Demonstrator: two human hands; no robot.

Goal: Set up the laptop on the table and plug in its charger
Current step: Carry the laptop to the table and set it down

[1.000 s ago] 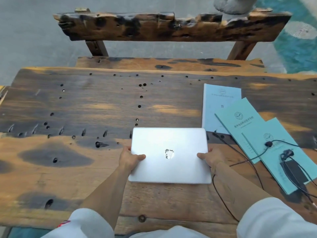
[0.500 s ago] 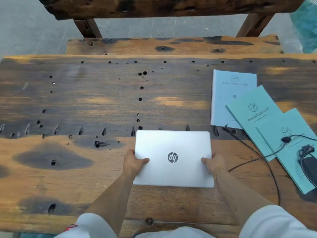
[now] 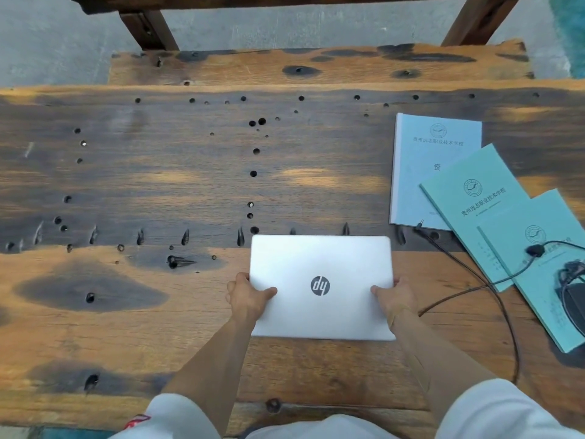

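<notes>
A closed silver laptop (image 3: 321,267) lies flat on the wooden table (image 3: 158,191), logo up, near the front edge. My left hand (image 3: 247,296) grips its left side with the thumb on the lid. My right hand (image 3: 395,296) grips its right side the same way. To the right, a black charger cable (image 3: 471,270) runs across the table; its small plug tip (image 3: 420,225) lies free beside the laptop's far right corner. The charger brick (image 3: 574,299) rests on a booklet at the right edge, partly cut off.
Three light blue booklets (image 3: 437,172) overlap on the table's right side. A wooden bench (image 3: 316,66) stands behind the table, its back rail above. Nail holes and dark stains mark the tabletop left of the laptop.
The laptop has slid slightly away from me and to the right, with both hands still on its sides. My head has tilted down, so the bench back is mostly out of frame.
</notes>
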